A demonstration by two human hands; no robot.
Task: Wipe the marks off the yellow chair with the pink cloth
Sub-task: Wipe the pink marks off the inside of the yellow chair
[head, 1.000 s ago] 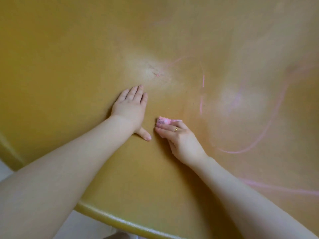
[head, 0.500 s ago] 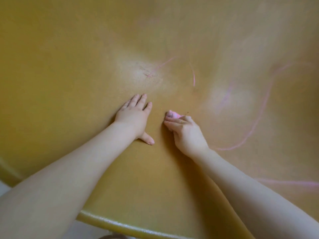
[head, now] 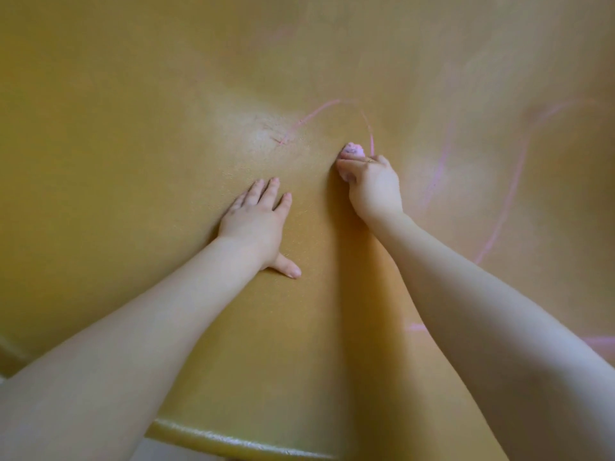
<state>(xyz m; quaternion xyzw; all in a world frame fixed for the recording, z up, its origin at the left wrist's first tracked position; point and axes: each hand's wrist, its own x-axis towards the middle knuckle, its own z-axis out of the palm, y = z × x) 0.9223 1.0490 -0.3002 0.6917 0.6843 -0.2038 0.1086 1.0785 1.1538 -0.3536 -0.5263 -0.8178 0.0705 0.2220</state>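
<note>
Pink cloth [head: 353, 150] bunched under the right hand's [head: 372, 186] fingertips.

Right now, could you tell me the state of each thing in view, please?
yellow chair: still marked with pink lines.
pink cloth: bunched, pressed to the chair beside a pink arc.
right hand: grips the cloth.
left hand: flat on the chair, fingers spread.
pink marks: unwiped, right of the cloth.

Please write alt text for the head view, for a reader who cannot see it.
A right hand presses a bunched pink cloth against a yellow chair, at the lower end of a curved pink mark. The left hand rests flat on the seat; more pink lines run to the right.
</note>
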